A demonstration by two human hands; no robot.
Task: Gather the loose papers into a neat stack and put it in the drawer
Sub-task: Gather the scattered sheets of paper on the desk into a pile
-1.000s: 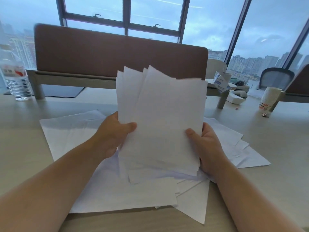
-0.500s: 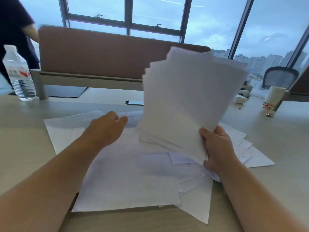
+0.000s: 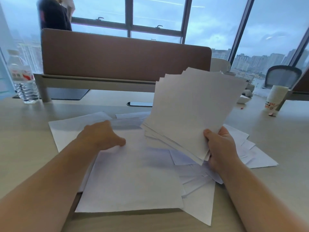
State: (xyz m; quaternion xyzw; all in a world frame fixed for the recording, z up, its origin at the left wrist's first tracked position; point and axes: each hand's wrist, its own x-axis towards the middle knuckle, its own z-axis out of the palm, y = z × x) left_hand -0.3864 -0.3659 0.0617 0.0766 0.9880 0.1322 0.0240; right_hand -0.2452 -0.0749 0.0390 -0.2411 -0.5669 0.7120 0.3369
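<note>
My right hand (image 3: 220, 148) grips a fanned, uneven stack of white papers (image 3: 189, 111) by its lower right corner and holds it tilted above the desk. Loose white sheets (image 3: 133, 178) lie spread and overlapping on the desk beneath. My left hand (image 3: 102, 136) rests on the far left corner of the large top sheet, thumb on the paper. Its fingers are bent out of sight, so a pinch cannot be confirmed. No drawer is in view.
A brown divider panel (image 3: 123, 57) runs across the back of the beige desk (image 3: 25, 148). A water bottle (image 3: 22, 79) stands at far left, a dark phone (image 3: 139, 104) behind the papers, stacked paper cups (image 3: 275, 97) at right. A person (image 3: 53, 14) stands behind the panel.
My left hand let go of the stack and dropped onto the loose sheets. My right hand swung the stack up and to the right, then lowered it a little.
</note>
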